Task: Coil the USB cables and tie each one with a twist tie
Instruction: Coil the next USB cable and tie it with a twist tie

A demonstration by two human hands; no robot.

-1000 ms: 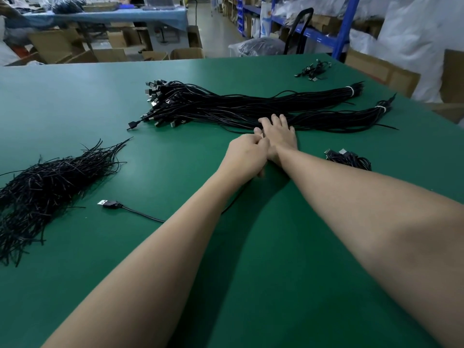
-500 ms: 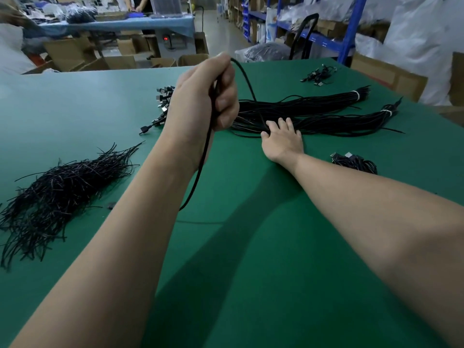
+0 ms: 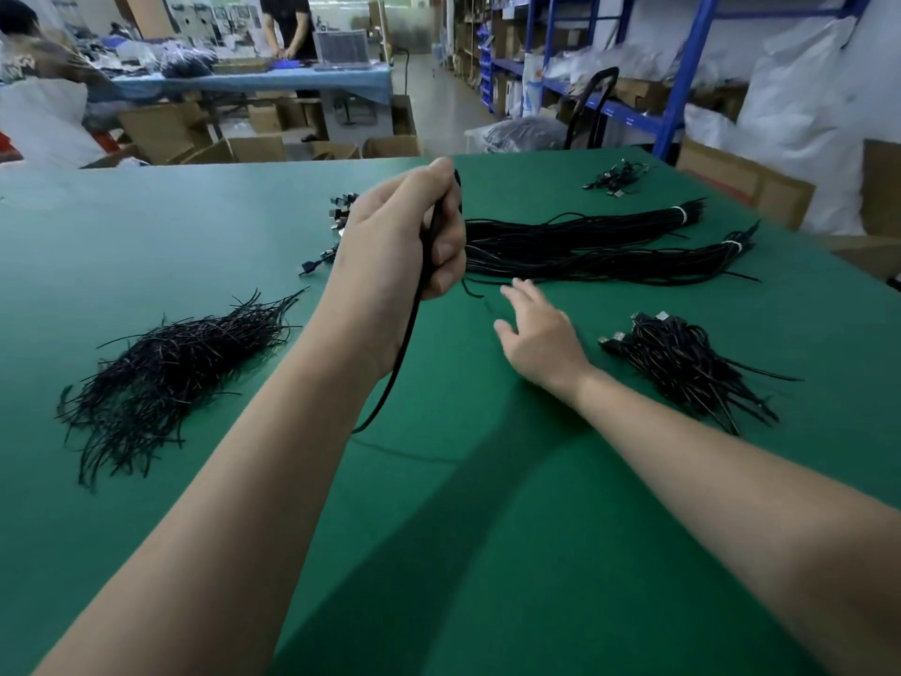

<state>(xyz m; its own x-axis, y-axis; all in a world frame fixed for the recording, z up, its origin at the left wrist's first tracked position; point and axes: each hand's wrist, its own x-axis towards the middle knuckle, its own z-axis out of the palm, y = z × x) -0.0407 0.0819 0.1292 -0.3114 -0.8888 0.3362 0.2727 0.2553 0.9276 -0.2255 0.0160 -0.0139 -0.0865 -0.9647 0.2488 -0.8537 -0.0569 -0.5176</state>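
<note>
My left hand (image 3: 402, 236) is raised above the green table (image 3: 195, 236), fist shut on one black USB cable (image 3: 397, 363) that hangs down to the table behind my forearm. My right hand (image 3: 538, 329) hovers low over the table, fingers spread, holding nothing, just in front of the long bundle of straight black USB cables (image 3: 585, 246). A heap of black twist ties (image 3: 170, 368) lies at the left. A small pile of coiled, tied cables (image 3: 682, 363) lies to the right of my right hand.
A few more cables (image 3: 616, 175) lie near the table's far right corner. Cardboard boxes (image 3: 741, 183) and blue shelving (image 3: 682, 75) stand beyond the right edge. A person works at a blue-covered table (image 3: 253, 82) far behind.
My left hand lifted one cable out of the bundle and holds it up. My right hand has left the bundle and drawn back toward me, rising off the table.
</note>
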